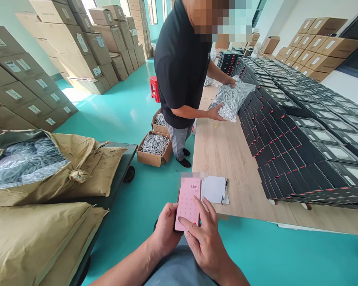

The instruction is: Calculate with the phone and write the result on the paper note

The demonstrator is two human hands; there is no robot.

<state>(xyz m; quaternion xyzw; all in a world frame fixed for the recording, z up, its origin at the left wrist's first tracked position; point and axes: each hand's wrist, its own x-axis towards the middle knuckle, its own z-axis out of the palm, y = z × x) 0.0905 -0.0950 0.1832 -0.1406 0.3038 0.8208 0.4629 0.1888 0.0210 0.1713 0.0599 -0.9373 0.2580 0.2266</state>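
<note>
My left hand (pixel 167 230) is wrapped round the lower left side of a smartphone (pixel 188 200), held upright in front of me. Its pink screen shows a calculator, with "2,500+" near the top. Over the screen's lower right, my right hand (pixel 207 234) has its fingers spread, the index fingertip at the lower keys; whether it touches the glass I cannot tell. Just beyond the phone, white paper (pixel 213 190) with a black pen (pixel 224 190) on it lies at the corner of the wooden table (pixel 217 147).
Across the table's left edge a co-worker (pixel 181 67) holds a clear bag of white cables (pixel 231 95). Stacked black boxes (pixel 286 139) cover the table's right. Open cartons of cables (pixel 155 145) stand on the floor. A cart (pixel 119 178) at left carries brown sacks (pixel 47 234).
</note>
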